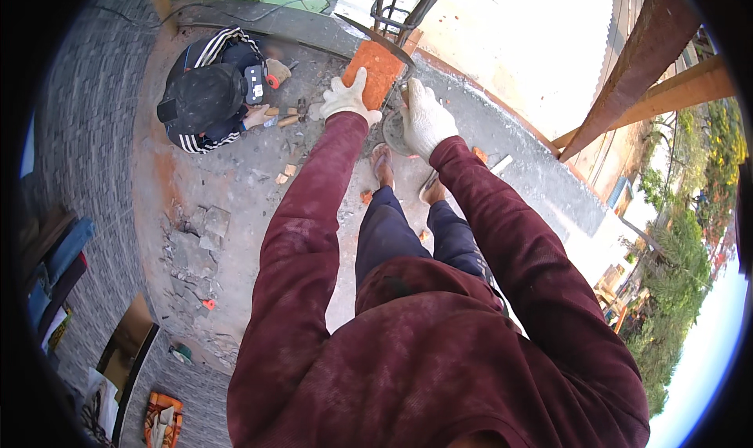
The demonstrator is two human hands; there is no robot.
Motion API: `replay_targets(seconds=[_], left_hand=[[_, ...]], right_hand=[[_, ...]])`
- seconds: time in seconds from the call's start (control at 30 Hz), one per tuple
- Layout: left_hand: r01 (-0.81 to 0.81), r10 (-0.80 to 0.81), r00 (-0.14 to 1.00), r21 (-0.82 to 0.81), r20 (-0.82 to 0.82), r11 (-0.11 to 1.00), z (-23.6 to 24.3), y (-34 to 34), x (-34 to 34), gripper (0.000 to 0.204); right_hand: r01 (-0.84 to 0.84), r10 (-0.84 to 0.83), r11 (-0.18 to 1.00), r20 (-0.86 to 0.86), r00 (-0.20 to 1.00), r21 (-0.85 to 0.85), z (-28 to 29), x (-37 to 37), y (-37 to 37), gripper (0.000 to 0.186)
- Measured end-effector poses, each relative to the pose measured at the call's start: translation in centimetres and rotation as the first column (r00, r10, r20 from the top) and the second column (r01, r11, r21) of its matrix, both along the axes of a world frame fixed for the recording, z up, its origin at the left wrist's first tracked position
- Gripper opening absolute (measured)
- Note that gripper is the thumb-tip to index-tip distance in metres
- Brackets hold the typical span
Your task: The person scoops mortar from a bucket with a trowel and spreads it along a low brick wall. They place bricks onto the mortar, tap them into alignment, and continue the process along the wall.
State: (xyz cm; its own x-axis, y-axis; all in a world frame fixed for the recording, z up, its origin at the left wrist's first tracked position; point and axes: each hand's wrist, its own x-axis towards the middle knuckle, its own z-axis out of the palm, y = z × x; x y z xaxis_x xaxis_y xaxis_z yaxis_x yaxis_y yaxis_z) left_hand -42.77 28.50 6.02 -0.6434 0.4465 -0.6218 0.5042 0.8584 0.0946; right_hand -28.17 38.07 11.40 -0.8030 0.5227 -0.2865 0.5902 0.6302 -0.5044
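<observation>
An orange-red brick (pixel 373 70) is in my left hand (pixel 349 99), which wears a white knit glove. The thumb lies over the brick's face and the other fingers spread at its near left edge. My right hand (pixel 428 118), gloved alike, is closed round the handle of what looks like a trowel (pixel 376 35). Its thin dark blade, seen edge-on, lies across the brick's far end; whether it touches is unclear. Partly hidden under my right hand is a round grey pan (pixel 398 134). Both my arms reach forward in maroon sleeves.
At left a co-worker (pixel 205 95) in a dark cap crouches, one hand near a wooden-handled tool (pixel 289 115). Broken rubble (pixel 192 248) covers the floor at left. A grey ledge (pixel 510 142) runs along the right, with wooden beams (pixel 651 107) beyond. Dark metal bars (pixel 392 12) rise ahead.
</observation>
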Motion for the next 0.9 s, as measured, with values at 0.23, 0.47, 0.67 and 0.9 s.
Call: replay_targets(seconds=[0.23, 0.47, 0.67, 0.9], left_hand=[[0.024, -0.024, 1.000, -0.039, -0.012, 0.999, 1.0, 1.0, 0.2, 0.113], [0.048, -0.048, 0.997, -0.012, -0.064, 0.999, -0.1, 0.5, 1.1, 0.111], [-0.028, 0.045, 0.996, 0.216, -0.078, 0.976, -2.3, -2.0, -1.2, 0.115], [-0.018, 0.025, 0.995, 0.071, -0.094, 0.997, -2.2, -1.3, -1.4, 0.127]], right_hand=[[-0.049, 0.050, 0.999, 0.122, 0.991, -0.015, -3.7, -0.2, 0.3, 0.039], [0.004, -0.016, 0.996, -0.138, 0.990, -0.085, 0.9, 3.3, -0.1, 0.045], [0.373, -0.471, 0.782, -0.083, 0.878, -0.499, 3.2, 16.2, -1.2, 0.039], [-0.088, -0.641, -0.560, 0.363, 0.676, -0.824, -6.5, 14.2, -1.4, 0.046]])
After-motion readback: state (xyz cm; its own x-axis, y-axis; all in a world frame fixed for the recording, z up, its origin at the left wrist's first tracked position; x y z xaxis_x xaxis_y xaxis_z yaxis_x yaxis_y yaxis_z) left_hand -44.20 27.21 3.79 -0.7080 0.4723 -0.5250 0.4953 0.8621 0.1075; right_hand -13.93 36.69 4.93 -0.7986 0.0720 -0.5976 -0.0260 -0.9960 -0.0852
